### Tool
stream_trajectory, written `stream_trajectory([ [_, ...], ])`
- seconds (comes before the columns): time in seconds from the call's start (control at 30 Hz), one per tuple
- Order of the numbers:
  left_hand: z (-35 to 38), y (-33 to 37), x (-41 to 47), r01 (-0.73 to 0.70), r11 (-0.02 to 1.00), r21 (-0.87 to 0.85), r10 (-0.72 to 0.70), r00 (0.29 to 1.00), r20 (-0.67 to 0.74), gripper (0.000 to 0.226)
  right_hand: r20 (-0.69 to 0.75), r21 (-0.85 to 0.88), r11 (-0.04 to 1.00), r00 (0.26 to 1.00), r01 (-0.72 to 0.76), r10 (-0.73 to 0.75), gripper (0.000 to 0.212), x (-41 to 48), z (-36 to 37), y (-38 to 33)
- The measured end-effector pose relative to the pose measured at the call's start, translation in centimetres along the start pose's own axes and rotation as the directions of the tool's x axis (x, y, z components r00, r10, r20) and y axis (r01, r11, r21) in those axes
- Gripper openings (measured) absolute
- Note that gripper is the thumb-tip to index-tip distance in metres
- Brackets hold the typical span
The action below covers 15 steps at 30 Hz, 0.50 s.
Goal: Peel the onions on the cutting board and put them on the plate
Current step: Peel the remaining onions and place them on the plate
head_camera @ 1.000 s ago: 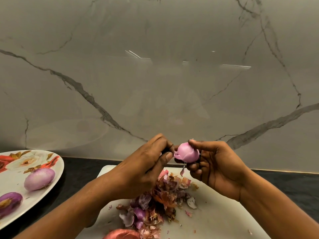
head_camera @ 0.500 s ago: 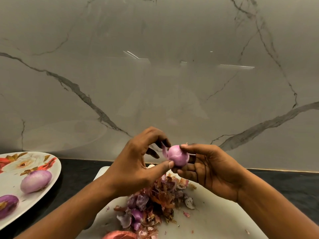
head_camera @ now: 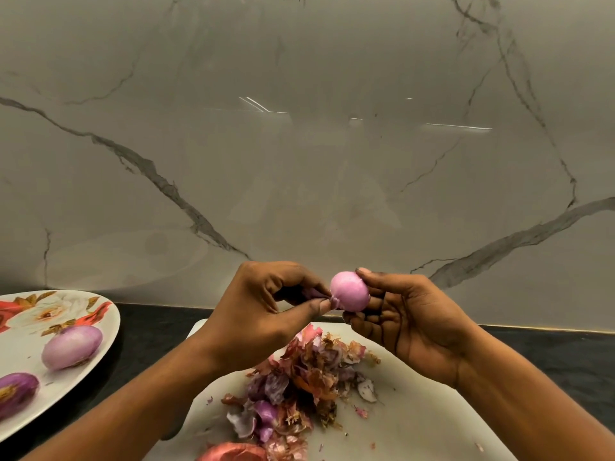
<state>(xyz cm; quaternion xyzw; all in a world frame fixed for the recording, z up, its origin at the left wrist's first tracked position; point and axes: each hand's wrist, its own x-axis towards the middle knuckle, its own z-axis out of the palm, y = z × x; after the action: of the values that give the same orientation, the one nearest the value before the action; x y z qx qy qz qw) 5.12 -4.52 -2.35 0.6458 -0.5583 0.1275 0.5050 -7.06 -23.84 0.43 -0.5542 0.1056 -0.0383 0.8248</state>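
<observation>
Holding a small pink onion (head_camera: 350, 292) aloft over the cutting board (head_camera: 416, 424), the right hand (head_camera: 412, 322) clamps it between thumb and curled fingers. Left hand (head_camera: 259, 312) pinches a skin strip at its left end, thumb against fingers. Two peeled onions lie on the plate (head_camera: 100, 314).

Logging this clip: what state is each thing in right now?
held onion: nearly bare, one skin strip attached.
left hand: pinches the skin strip.
right hand: grips the held onion.
plate: carries two peeled onions.
cutting board: strewn with peels.
unpeeled onion: lying at the board's near edge.
</observation>
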Motion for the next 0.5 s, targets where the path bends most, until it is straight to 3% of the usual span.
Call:
stream_trajectory([
  [0.2,-0.2,0.2,-0.2,0.081,0.995,-0.063,-0.076,0.994,0.078,0.011,-0.100,0.046,0.993,0.990,0.106,-0.101,0.049,0.4,-1.1,-1.1],
  [0.33,0.0,0.5,-0.3,0.128,0.990,-0.054,-0.121,0.987,0.109,0.028,-0.029,0.011,0.998,0.998,0.057,-0.057,0.047,-0.1,-0.6,-0.9],
  [0.5,0.3,0.6,-0.2,0.058,0.998,0.033,-0.058,0.998,-0.004,0.024,0.037,-0.123,0.992,0.999,-0.022,0.027,0.041,-0.2,-0.3,-0.4],
])
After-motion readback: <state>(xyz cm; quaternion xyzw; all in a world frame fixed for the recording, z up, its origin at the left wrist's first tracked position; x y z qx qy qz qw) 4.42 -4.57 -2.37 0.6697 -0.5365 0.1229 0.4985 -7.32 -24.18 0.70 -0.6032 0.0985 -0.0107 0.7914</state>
